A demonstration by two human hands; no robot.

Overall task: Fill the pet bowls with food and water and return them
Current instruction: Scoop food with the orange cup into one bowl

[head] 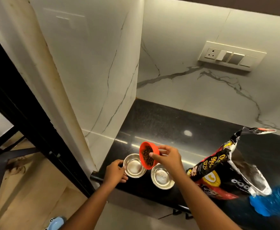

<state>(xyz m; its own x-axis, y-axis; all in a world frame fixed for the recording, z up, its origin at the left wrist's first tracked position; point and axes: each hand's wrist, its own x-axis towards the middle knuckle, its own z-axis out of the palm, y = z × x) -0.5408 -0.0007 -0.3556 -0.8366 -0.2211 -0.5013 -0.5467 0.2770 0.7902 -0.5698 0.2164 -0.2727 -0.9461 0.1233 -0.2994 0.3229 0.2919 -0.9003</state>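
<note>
Head view: on the black table [160, 123] two steel bowls sit side by side near the front edge, the left bowl [134, 166] and the right bowl [162, 176], both without kibble. The left hand [116, 171] grips the left bowl's rim. The right hand [167, 159] pinches a tilted red cup [148, 155] of brown kibble above the bowls. An open food bag [225, 170] stands to the right
</note>
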